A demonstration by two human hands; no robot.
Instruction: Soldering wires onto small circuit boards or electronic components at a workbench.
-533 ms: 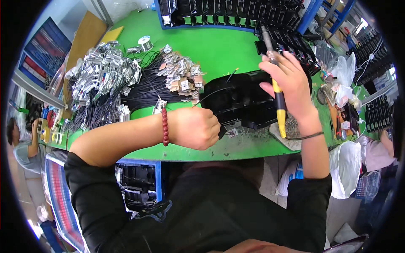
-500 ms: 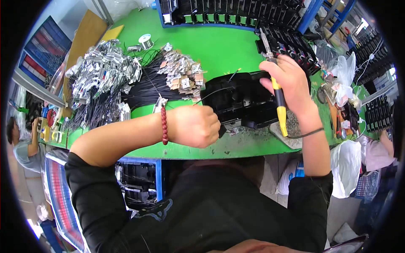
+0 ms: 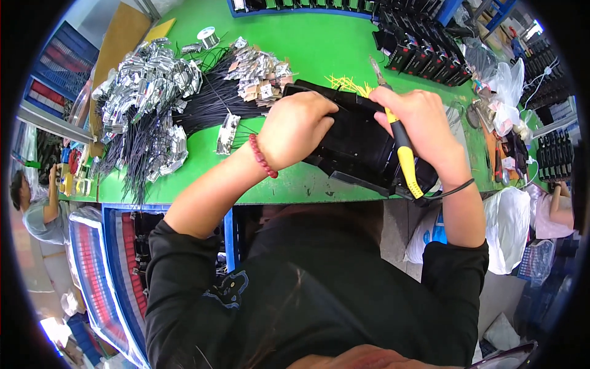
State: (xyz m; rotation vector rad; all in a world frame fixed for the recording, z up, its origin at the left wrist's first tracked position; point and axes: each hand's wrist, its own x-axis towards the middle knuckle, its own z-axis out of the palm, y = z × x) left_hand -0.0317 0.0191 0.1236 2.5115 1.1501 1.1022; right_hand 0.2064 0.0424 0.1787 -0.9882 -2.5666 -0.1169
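Note:
A black plastic housing [image 3: 359, 136] lies tilted on the green bench in front of me. Over its left part is my left hand [image 3: 299, 128], fingers pinched together; whatever they hold is hidden. My right hand [image 3: 425, 125] is wrapped round a soldering iron [image 3: 404, 149] with a black and yellow handle. The iron's metal tip points up and away, beyond the housing's right part. Thin yellow wires [image 3: 348, 85] show just past the housing's far edge. Left of my left hand, a loose silver foil piece [image 3: 228, 133] with a dark cable lies on the bench.
Heaps of silver foil parts [image 3: 150, 80] with black cables [image 3: 212, 101] cover the bench's left side. A solder spool [image 3: 208, 37] stands behind them. Rows of black units [image 3: 424, 55] fill the far right. Plastic bags [image 3: 509, 92] and tools lie along the right edge.
My left hand has moved up over the housing, which now sits at a different angle. The yellow wires beyond it have come into sight. The soldering iron stays in my right hand.

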